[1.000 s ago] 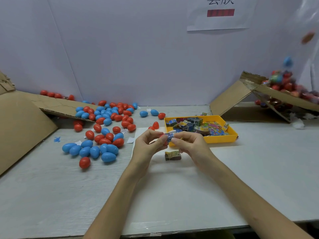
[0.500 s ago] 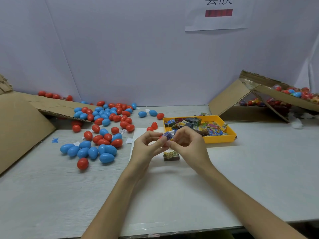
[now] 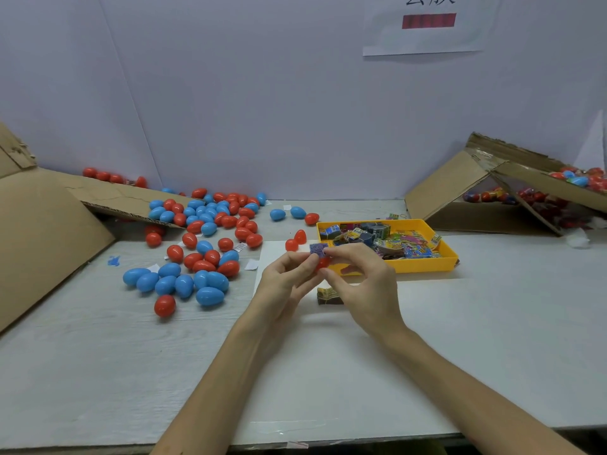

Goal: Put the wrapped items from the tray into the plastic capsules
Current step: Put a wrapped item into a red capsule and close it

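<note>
Wrapped item (image 3: 318, 249), small, purple: pinched between the fingertips of left hand (image 3: 289, 277) and right hand (image 3: 364, 284), above the table (image 3: 492, 323), just in front of the yellow tray (image 3: 423, 266). Red capsule piece (image 3: 322, 263): partly hidden directly below the item, between both hands' fingers, which close narrowly round it. Second wrapped item (image 3: 328, 296): lying on the table under the right hand. Tray: holds many wrapped items. Loose red and blue capsules (image 3: 197, 254): scattered at left. Cardboard box (image 3: 512, 192): tilted, far right.
</note>
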The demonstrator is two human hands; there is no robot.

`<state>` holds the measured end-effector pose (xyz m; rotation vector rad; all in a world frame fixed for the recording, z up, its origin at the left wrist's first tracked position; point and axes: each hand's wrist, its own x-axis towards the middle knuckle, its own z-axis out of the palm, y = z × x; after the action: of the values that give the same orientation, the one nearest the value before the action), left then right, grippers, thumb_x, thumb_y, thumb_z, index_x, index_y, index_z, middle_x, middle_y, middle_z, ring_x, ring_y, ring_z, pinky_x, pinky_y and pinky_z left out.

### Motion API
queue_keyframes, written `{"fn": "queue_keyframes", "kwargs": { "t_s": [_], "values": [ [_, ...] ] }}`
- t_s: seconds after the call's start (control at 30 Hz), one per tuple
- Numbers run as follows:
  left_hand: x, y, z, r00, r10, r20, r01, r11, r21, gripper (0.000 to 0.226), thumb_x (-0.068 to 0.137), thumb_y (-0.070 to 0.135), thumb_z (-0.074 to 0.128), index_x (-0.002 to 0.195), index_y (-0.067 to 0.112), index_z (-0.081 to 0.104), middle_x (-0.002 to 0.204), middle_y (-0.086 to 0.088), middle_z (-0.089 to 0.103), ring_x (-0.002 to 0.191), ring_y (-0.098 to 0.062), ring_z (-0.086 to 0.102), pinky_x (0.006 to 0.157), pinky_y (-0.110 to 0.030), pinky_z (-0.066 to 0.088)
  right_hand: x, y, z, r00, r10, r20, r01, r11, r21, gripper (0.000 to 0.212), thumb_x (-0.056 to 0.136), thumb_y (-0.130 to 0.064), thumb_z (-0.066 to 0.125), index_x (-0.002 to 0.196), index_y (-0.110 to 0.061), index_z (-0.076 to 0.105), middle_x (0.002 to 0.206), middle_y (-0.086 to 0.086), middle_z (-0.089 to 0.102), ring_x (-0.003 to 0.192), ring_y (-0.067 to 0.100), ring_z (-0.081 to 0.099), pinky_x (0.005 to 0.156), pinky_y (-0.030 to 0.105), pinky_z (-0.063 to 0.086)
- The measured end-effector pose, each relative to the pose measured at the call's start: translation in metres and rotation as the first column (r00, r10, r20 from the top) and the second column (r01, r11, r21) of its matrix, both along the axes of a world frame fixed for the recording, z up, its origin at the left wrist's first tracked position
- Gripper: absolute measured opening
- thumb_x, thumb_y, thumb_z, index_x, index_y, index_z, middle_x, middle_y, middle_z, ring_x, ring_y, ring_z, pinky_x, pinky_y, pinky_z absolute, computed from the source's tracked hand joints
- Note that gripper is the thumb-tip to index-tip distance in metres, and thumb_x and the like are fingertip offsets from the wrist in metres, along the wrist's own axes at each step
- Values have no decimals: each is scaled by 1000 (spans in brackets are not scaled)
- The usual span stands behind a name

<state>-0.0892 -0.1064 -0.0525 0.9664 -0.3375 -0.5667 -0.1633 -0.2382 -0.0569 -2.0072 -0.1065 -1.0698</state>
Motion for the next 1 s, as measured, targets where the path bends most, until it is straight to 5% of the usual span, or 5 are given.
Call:
{"fn": "queue_keyframes", "kwargs": {
  "t_s": [0.33, 0.57, 0.87, 1.0],
  "values": [
    [-1, 2, 3, 988, -99, -115, 97, 995, -18, 32, 77, 15, 75, 105, 3, 66, 107, -15, 74, 100, -24, 72, 80, -26, 58, 0, -2, -1, 992, -74, 107, 83, 993, -85, 26, 77, -3, 80, 102, -5, 77, 97, 6, 69, 94, 14, 65, 82, 22, 55],
    [-3, 3, 7, 976, -166, -143, 156, 984, -81, 39, 83, 14, 70, 120, 3, 63, 116, -16, 71, 106, -23, 70, 83, -28, 58, -1, 0, 2, 994, -90, 62, 91, 996, -6, 38, 78, -11, 81, 114, -10, 72, 108, 0, 70, 102, 6, 62, 89, 16, 49],
    [-6, 4, 10, 968, -213, -133, 207, 977, -60, 20, 86, 14, 67, 100, 8, 79, 116, -15, 71, 106, -24, 70, 79, -29, 59, -3, -2, 2, 994, -95, 58, 95, 995, -2, 34, 76, -9, 80, 109, -3, 73, 102, 3, 72, 98, 15, 67, 88, 26, 55],
    [-6, 3, 10, 966, -232, -110, 228, 972, -56, 22, 88, 15, 65, 106, 8, 77, 121, -15, 69, 109, -24, 69, 82, -30, 58, -4, -3, 2, 993, -100, 69, 102, 994, -32, 35, 77, -14, 78, 109, -3, 73, 100, 5, 72, 96, 15, 66, 86, 26, 56]
  ]
}}
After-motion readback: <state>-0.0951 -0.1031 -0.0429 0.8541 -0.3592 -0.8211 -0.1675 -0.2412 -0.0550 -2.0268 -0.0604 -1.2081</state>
